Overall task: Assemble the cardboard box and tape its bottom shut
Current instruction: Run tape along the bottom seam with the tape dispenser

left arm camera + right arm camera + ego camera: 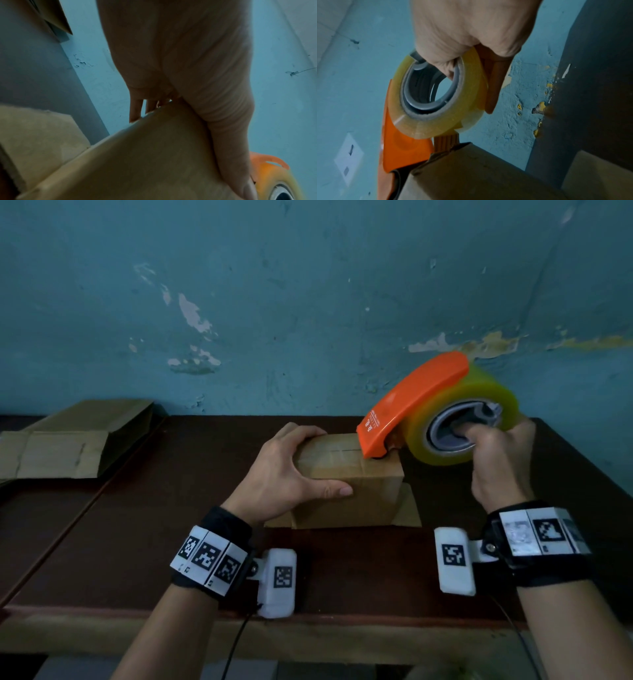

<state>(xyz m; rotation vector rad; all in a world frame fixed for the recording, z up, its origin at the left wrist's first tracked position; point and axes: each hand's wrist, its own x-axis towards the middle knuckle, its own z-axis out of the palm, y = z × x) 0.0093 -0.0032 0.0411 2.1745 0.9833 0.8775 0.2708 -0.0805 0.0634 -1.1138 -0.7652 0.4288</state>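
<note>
At the centre of the head view, a small brown cardboard box (346, 474) stands upside down on a dark brown wooden table (137, 525), its lower flaps splayed out flat against the tabletop. The person's left hand (291, 470) clasps the box's left end, fingers curled over the top and thumb laid along the near side. To the right of centre, the right hand (500, 460) grips an orange plastic tape dispenser (411, 402) loaded with a yellowish roll of clear tape (472, 402), fingers hooked through the grey core. The dispenser's front edge touches the closed top face of the box near its right end, over the seam between the flaps. At the left edge of the frame, flattened cardboard sheets (61, 446) lie on a neighbouring surface. A peeling blue wall (308, 285) fills the upper half.
</note>
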